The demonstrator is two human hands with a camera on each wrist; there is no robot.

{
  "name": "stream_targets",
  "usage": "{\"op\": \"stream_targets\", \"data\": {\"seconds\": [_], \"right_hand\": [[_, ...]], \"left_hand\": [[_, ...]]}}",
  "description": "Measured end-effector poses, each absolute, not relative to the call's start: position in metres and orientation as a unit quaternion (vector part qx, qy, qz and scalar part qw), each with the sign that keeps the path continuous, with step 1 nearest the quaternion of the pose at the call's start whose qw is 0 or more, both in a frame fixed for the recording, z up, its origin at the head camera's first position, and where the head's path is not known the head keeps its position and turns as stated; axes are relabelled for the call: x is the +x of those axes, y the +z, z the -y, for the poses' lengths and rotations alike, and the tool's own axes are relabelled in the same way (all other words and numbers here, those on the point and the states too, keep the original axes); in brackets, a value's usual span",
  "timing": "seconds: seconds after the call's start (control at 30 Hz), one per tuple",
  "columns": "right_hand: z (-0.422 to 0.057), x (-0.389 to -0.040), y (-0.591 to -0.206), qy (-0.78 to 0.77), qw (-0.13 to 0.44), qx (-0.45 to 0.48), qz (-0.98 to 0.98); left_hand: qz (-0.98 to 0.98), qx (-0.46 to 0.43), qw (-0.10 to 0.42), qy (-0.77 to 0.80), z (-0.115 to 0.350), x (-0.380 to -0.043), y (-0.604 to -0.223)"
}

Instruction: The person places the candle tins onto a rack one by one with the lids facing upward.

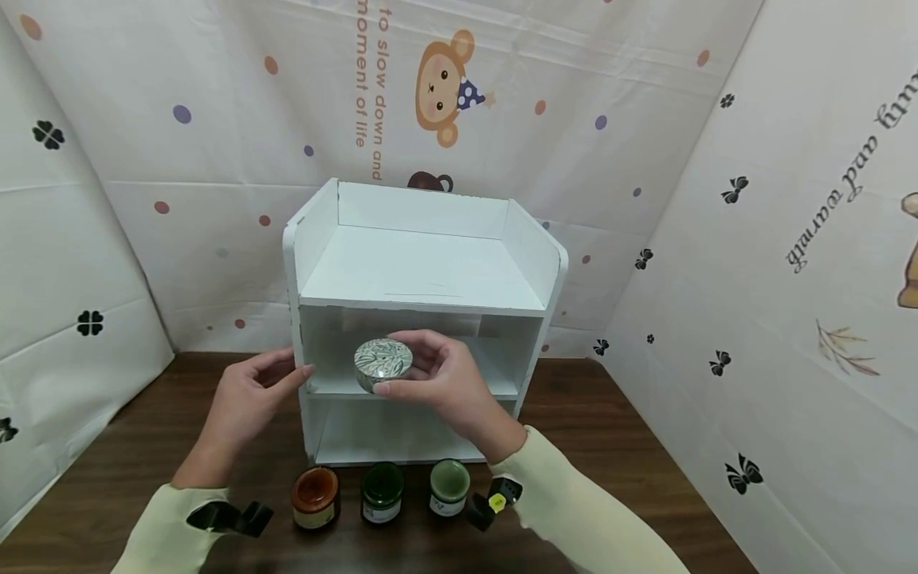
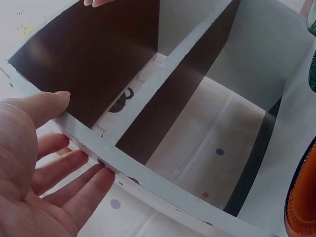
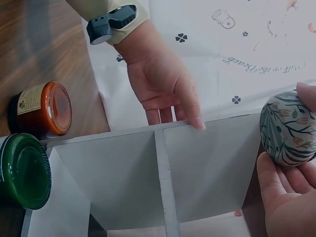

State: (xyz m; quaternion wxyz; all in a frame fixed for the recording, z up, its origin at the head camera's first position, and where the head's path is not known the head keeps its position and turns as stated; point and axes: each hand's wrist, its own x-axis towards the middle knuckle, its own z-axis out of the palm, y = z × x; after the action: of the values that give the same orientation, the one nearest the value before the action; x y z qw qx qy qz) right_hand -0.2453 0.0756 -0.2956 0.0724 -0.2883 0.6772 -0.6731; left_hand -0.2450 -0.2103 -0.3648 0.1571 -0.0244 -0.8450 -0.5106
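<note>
Holds a round leaf-patterned tin (image 1: pixel 383 360) in the right hand (image 1: pixel 448 379), pinched at the sides between thumb and fingers, patterned face upward, in front of the middle compartment of a white shelf unit (image 1: pixel 430 267). Best hold the tin level and pinch low on the wall, leaving room for the knuckles beneath the top board (image 1: pixel 423 305) and above the middle board (image 1: pixel 495 379). Probably smooth and somewhat slippery, so worth pinching firmly. With the left hand (image 1: pixel 247 399), grasps the front edge of the left side panel (image 1: pixel 292 295), thumb toward the inside, fingers along the outside; cannot tell how firmly. Good to steady the panel there, for fear of shifting the unit with a knock, and to mind the thumb tip at the opening's left edge.

Just before the unit's foot, on the dark wood tabletop (image 1: pixel 595 454), note three labelled glass jars in a row: amber jar (image 1: pixel 315 498) at left, dark green jar (image 1: pixel 382 493) in the middle, pale green jar (image 1: pixel 449 486) at right. Lift the right wrist camera (image 1: pixel 495 504) well clear of the pale green jar, judged likeliest to be bumped. Farther out, see a printed cloth backdrop (image 1: pixel 229 104) behind and at both sides, well out of the way
</note>
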Motion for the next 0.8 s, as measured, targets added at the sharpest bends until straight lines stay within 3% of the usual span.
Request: {"op": "stream_targets", "data": {"seconds": [0.8], "right_hand": [[-0.062,-0.248,-0.278,-0.684,0.081,-0.307,-0.657]], "left_hand": [[0.846,-0.027,0.164,-0.506,0.211,-0.245,-0.365]]}}
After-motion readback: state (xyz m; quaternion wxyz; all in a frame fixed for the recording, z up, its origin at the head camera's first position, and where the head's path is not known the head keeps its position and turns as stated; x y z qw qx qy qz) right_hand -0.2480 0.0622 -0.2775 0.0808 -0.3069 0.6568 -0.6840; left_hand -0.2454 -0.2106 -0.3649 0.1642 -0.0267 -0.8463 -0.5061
